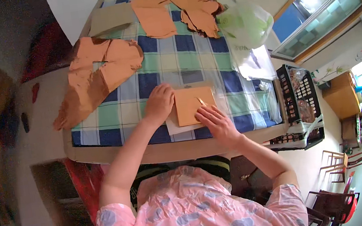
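Note:
A flat tan square [185, 108], like leather or card, lies on a clear plastic sleeve [192, 129] near the front edge of the bed-like surface. My left hand [159, 104] is at its upper left edge, fingers bent and held together; what they grip, if anything, is hidden. Across the lower right part of the square rests my right hand [221, 127], fingers stretched out and flat. A thin, pale gold curved mark or strip [201, 101] shows just above those fingertips; I cannot make out which it is.
Under everything spreads a checked blue, green and white cloth [151, 66]. Irregular tan sheets lie at the left [96, 71] and far side [153, 17], near a grey-beige flat piece [110, 19]. A white plastic bag [247, 25] and a black crate [299, 96] are on the right.

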A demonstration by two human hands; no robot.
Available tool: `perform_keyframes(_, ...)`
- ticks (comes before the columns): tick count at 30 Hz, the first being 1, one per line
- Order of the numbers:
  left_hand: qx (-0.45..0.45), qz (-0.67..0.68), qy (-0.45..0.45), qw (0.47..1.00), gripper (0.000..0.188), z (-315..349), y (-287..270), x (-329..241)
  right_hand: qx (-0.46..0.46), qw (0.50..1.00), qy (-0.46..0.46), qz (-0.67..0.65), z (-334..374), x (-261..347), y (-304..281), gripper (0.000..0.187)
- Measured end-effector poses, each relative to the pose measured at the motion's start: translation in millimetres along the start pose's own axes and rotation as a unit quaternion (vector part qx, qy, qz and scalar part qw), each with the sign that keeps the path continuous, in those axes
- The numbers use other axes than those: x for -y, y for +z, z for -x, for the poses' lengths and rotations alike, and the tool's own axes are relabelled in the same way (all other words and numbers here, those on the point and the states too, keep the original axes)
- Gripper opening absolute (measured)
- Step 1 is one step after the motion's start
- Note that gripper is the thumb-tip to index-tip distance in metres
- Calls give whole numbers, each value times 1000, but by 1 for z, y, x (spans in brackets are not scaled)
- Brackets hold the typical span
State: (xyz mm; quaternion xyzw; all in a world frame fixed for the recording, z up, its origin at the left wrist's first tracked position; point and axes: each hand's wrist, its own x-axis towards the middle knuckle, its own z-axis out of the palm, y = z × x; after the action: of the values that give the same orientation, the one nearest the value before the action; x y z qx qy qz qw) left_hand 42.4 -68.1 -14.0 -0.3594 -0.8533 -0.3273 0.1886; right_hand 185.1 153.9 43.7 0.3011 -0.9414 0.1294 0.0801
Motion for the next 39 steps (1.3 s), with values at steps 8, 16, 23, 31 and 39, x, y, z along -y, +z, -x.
perform_keyframes(8,-131,479,-325,804,34,23,24,-9,-164,976,109,-94,-42,8,-20,45)
perform_keyframes(16,-129,619,-227,741,49,-16,94,0,-149,972,130,-123,-60,28,-19,46)
perform_keyframes(23,-62,963,-90,246,46,15,134,31,-128,986,87,-57,-69,23,2,47)
perform_keyframes(31,-137,625,-470,609,23,-2,47,-78,-153,986,62,32,-63,2,10,48)
perform_keyframes(39,-68,636,-421,643,22,8,52,-74,-182,979,68,57,-68,-5,10,17)
